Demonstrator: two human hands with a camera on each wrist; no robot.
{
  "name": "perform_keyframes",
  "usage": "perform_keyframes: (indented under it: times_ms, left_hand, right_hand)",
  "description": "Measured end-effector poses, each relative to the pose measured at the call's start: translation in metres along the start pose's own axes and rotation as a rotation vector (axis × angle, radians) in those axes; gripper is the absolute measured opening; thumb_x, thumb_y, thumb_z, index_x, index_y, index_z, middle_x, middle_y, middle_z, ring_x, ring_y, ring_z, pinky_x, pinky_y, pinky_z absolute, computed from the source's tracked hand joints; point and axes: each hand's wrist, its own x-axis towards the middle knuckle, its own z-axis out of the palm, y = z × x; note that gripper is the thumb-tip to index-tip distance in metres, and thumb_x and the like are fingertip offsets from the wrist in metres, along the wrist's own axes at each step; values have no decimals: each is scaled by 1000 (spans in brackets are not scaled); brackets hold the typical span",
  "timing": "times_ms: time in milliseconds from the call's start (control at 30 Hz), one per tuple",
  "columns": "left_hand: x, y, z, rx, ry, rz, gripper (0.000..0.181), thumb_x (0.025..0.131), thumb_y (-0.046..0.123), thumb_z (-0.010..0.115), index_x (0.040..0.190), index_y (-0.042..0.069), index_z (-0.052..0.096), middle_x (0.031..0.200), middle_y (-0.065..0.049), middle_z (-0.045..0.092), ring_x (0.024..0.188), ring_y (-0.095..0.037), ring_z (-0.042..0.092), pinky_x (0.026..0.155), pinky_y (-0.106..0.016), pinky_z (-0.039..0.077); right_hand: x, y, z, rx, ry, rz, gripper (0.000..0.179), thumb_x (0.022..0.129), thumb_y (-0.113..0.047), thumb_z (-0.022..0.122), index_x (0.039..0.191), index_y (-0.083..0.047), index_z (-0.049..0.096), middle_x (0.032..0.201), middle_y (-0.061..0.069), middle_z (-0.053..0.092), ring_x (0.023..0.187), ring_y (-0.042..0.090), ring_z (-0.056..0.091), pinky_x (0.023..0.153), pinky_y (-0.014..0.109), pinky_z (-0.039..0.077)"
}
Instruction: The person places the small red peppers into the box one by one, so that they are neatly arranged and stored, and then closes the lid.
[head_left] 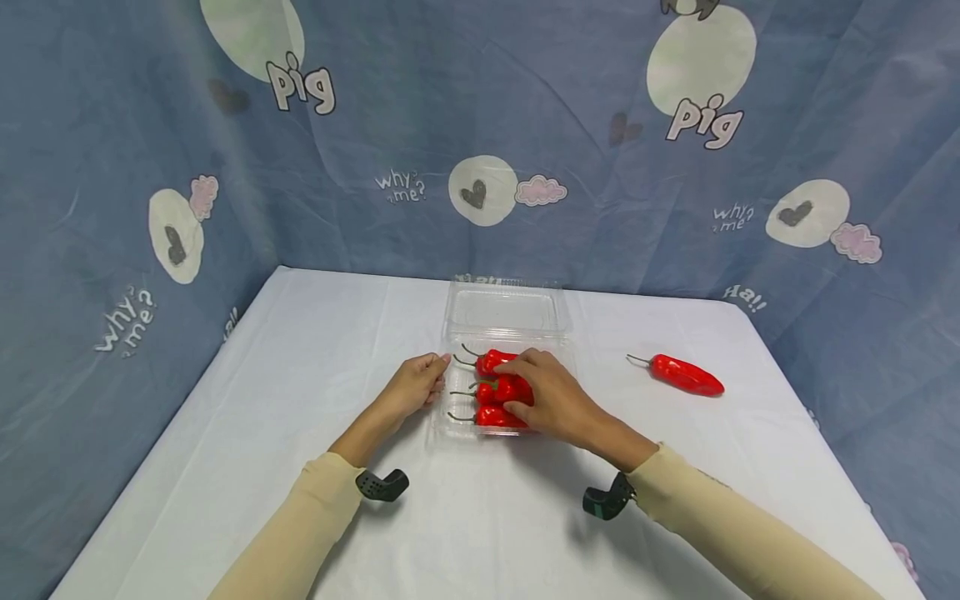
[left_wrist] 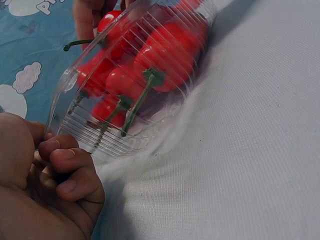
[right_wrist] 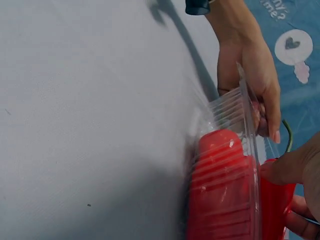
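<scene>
A clear plastic clamshell box [head_left: 486,432] stands on the white cloth, its lid [head_left: 510,310] folded back away from me. Several red peppers [head_left: 495,415] with green stems lie inside, stems pointing left. My left hand [head_left: 415,385] pinches the box's left rim between thumb and index finger, the other fingers curled. Over the box's right half, my right hand [head_left: 553,398] grips a red pepper [right_wrist: 275,205], thumb on one side and fingers on the other. That hand hides the right ends of the peppers. Another red pepper [head_left: 686,375] lies alone on the cloth to the right.
The white-covered table [head_left: 322,333] extends on both sides of the box. A blue patterned curtain [head_left: 420,225] hangs behind the table and along its sides. Dark wrist devices [head_left: 382,485] sit on both forearms.
</scene>
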Motion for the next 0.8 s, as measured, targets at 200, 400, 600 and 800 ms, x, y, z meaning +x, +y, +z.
perform_keyframes:
  times_ms: [200,400,600,800]
  left_hand:
    - [2,-1,2,5,12,-5,44,107,37,51,73,10,43,63,4,42,53,-8,36,47,-23,30]
    - [0,2,2,7,16,-26,43,107,36,50,74,9,44,62,4,41,53,-8,36,48,-23,28]
    - [0,3,2,5,16,-28,43,107,35,50,73,9,44,63,4,42,53,-8,36,47,-23,29]
    - [0,2,2,2,11,-20,43,107,35,50,74,9,43,63,3,42,53,-8,36,47,-23,29]
  right_hand:
    - [-6,4,-8,17,26,26,51,85,-17,82,132,-16,64,118,3,59,115,21,51,98,40,49]
    - [-11,11,-16,44,25,76,52,86,-18,81,134,-15,63,122,4,60,117,21,53,97,40,51]
    - [-18,21,-27,96,46,100,53,86,-16,81,135,-13,62,124,6,60,116,27,56,93,44,53]
    - [-26,35,-40,82,99,130,51,86,-17,80,134,-15,62,125,6,62,116,27,58,97,48,51]
